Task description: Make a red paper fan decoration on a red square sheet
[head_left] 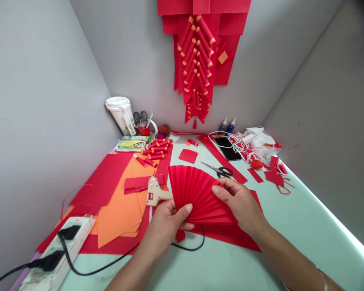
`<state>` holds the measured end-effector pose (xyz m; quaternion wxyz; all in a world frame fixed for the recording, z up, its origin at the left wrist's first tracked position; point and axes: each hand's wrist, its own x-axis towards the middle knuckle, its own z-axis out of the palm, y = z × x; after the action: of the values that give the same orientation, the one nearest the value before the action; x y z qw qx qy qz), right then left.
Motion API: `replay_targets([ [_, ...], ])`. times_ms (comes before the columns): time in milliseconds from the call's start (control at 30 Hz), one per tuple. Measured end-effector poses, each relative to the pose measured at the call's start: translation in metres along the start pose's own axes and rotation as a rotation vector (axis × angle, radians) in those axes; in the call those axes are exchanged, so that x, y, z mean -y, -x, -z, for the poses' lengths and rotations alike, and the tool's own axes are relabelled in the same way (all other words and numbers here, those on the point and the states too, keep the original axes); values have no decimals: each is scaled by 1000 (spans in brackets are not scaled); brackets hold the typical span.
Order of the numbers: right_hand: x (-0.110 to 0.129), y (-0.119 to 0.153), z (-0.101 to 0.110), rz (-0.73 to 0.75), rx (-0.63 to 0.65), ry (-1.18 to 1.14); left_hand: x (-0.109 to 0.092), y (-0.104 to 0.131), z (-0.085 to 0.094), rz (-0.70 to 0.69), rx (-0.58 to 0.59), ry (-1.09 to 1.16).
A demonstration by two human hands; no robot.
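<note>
A pleated red paper fan (197,190), spread in a rough half circle, is held between both hands above the table. My left hand (172,218) pinches its lower left part, thumb on top near where the folds meet. Its right side is gripped by my right hand (238,198), with the thumb on the front face and the fingers behind the upper edge. Beneath the fan lies red paper (230,237). Just left of the fan is a beige glue gun (155,191), its grip end close to the fan. Behind the fan are black-handled scissors (223,171).
A power strip (69,246) with black cords stands at the front left. Orange sheets (118,214) and red sheets (103,182) cover the left side. Small red rolls (154,151) lie behind them. A phone (227,148) and paper scraps (257,145) are back right.
</note>
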<state>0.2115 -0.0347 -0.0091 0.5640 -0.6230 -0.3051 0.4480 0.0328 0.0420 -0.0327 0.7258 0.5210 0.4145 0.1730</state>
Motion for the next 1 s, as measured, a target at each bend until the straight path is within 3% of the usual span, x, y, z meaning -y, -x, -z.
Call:
replay_targets([
  [233,1,1,0,3,1,11,-4,2,-2,-20,54,9],
  [1000,3,1,6,19,179,-108,-2,4,-2,-1,7,-6],
])
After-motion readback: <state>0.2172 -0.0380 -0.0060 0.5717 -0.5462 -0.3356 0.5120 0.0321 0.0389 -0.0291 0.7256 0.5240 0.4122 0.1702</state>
